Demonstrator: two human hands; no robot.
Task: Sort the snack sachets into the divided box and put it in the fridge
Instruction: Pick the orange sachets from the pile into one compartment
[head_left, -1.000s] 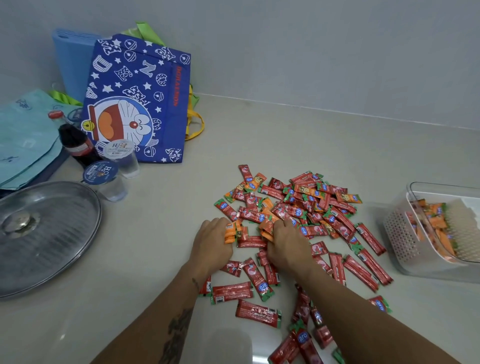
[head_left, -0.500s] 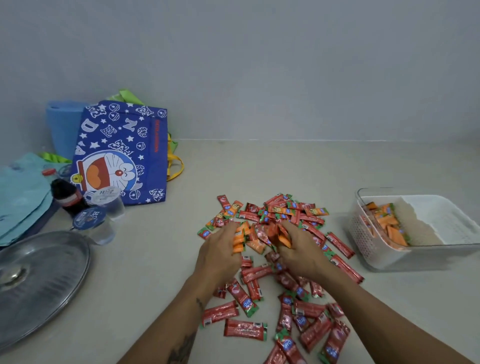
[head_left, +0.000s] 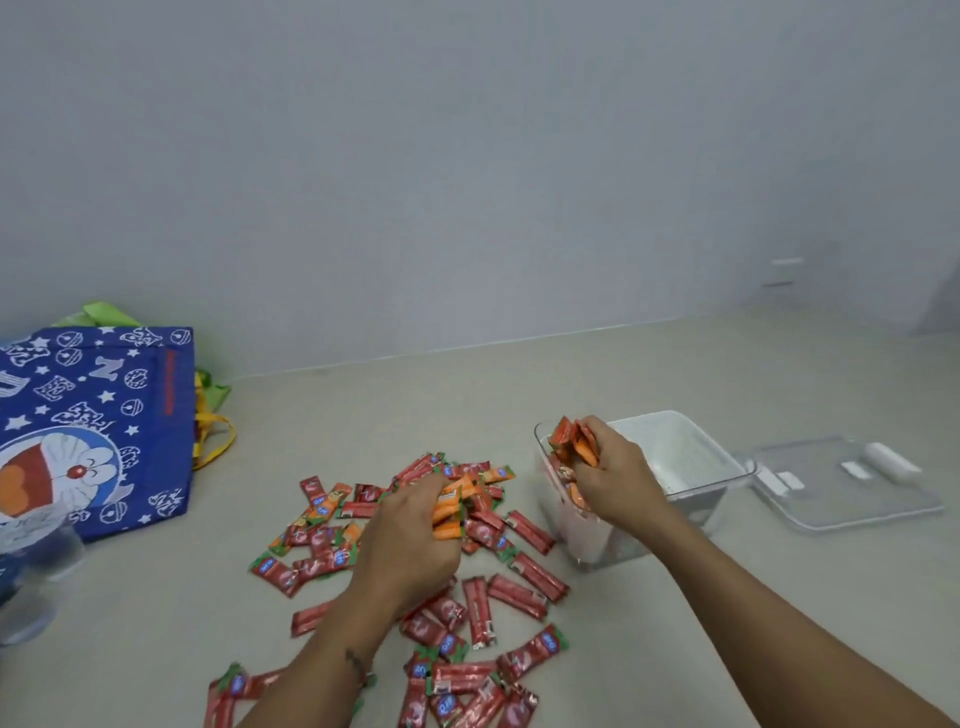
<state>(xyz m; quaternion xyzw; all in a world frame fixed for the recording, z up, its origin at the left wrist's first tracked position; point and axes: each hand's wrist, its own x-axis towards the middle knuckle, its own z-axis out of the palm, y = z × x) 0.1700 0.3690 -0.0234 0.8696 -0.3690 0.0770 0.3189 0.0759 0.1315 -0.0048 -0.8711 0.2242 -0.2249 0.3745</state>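
A heap of red sachets (head_left: 483, 608) with a few orange ones lies spread on the beige counter in front of me. My left hand (head_left: 410, 535) sits over the heap and grips several orange sachets (head_left: 448, 512). My right hand (head_left: 615, 475) holds a small bunch of orange sachets (head_left: 574, 441) over the left compartment of the clear divided box (head_left: 680, 467), where other orange sachets lie. The box's right compartment shows only its white perforated liner.
The box's clear lid (head_left: 847, 483) lies flat to its right. A blue cartoon tote bag (head_left: 98, 426) leans against the wall at the left, with clear plastic cups (head_left: 36, 561) in front of it. A grey wall runs behind the counter.
My right hand has lifted off the heap with orange sachets and moved right, over the box. The left hand stays on the heap. The view has swung up and to the right.
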